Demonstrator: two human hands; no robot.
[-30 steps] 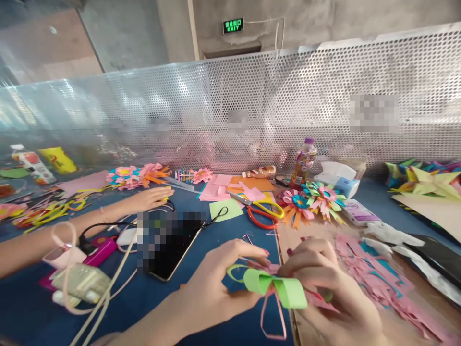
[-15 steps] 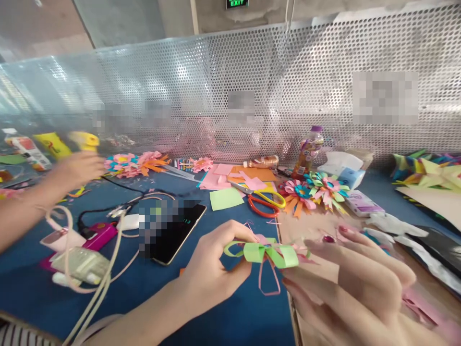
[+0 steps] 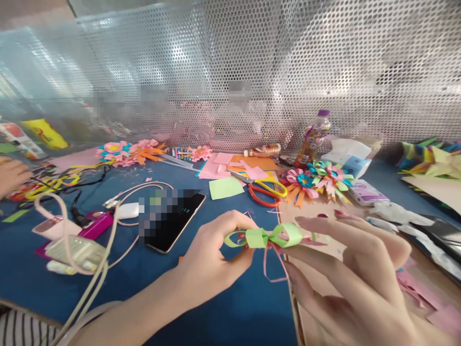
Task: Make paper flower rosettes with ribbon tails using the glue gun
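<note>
Head view, then: where is the green bow?

Just below and right of the frame's centre, held up over the table. A thin pink loop hangs beneath it.

And what grips it?

Your left hand does: thumb and fingers pinch its left end. The right hand is at the bow's right end, fingers spread around it. Whether they grip it or only touch it, I can't tell.

Are the hands together?

No, apart, with the middle of the bow between them.

What lies near?

Above the bow, the scissors, with one red and one yellow handle, beside a pale green sheet. Left of centre, a phone lies with its screen lit.

And farther out?

Right of the scissors, two paper flowers, and behind them an upright bottle with a purple cap. Lower left there's a pink power bank among pale cables.

Anyone else?

At the left edge, another person's hand, partly cut off.
</note>
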